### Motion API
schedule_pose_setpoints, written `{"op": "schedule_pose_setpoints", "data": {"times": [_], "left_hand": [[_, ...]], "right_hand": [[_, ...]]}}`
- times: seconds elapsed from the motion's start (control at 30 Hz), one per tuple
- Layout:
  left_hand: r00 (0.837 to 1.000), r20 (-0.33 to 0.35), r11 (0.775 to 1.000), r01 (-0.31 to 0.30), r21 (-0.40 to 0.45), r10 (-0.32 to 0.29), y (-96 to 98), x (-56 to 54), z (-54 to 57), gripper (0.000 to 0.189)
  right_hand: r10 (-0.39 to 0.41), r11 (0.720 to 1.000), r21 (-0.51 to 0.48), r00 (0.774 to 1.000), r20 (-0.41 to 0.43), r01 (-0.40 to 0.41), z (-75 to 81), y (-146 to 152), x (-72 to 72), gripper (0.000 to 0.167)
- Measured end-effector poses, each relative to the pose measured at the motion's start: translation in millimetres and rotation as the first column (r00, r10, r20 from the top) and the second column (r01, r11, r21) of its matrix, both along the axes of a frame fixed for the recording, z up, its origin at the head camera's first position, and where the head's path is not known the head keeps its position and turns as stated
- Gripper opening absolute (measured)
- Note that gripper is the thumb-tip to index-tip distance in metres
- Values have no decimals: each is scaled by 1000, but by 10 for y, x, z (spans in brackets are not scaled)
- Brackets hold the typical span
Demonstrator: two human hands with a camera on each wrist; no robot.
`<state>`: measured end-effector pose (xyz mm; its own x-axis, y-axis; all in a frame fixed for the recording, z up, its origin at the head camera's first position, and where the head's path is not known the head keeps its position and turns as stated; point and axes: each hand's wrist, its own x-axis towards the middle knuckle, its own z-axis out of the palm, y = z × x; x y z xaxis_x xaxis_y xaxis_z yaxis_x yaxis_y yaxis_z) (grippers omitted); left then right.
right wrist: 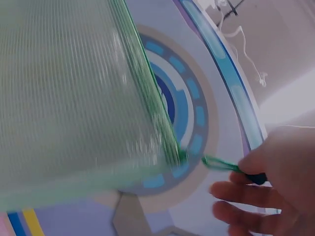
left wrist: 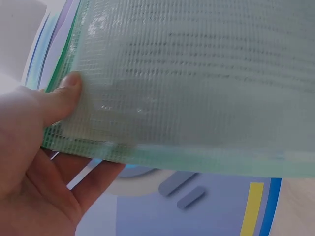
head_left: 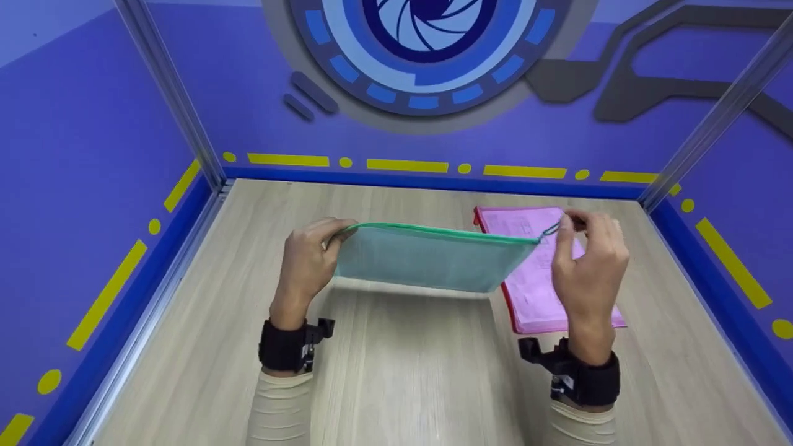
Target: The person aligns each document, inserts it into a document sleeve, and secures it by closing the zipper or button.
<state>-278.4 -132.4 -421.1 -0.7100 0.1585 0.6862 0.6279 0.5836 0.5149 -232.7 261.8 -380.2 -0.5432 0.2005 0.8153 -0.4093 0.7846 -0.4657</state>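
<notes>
A translucent green mesh zipper pouch [head_left: 427,260] is held up above the table, its green zipper edge [head_left: 446,232] on top. My left hand [head_left: 310,260] pinches its upper left corner, thumb on the near face and fingers behind. Through the mesh in the left wrist view, rows of dark print [left wrist: 182,54] show faintly. At the other end, my right hand [head_left: 591,260] pinches the green cord loop of the zipper pull [right wrist: 221,164] between thumb and index finger. The loop stretches out from the pouch's right corner; the other right fingers are loosely bent.
A pink zipper pouch [head_left: 533,266] with red edging and printed paper inside lies on the wooden table [head_left: 396,371], partly beneath my right hand. Blue-purple panels [head_left: 433,142] with yellow marks enclose the table at the back and sides, with metal posts [head_left: 179,93] at the corners.
</notes>
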Motion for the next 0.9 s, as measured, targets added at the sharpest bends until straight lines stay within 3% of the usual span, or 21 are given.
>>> {"op": "schedule_pose_setpoints", "data": {"times": [0.17, 0.33, 0.53, 0.7, 0.9], "left_hand": [[994, -114, 1000, -1, 25, 4, 106, 9, 22, 16], [985, -171, 1000, 17, 15, -14, 188, 67, 75, 20], [983, -181, 999, 21, -40, -28, 250, 132, 152, 25], [982, -185, 998, 13, -58, -23, 274, 160, 176, 27], [969, -248, 998, 4, -56, -18, 343, 173, 173, 24]], "right_hand": [[195, 977, 93, 981, -4, -194, 20, -202, 56, 34], [365, 893, 214, 915, 171, -396, 19, -386, 144, 51], [358, 823, 315, 862, 358, -472, 6, -532, 230, 39], [335, 793, 347, 835, 437, -500, -2, -581, 263, 34], [306, 804, 363, 851, 428, -471, -28, -593, 222, 24]]}}
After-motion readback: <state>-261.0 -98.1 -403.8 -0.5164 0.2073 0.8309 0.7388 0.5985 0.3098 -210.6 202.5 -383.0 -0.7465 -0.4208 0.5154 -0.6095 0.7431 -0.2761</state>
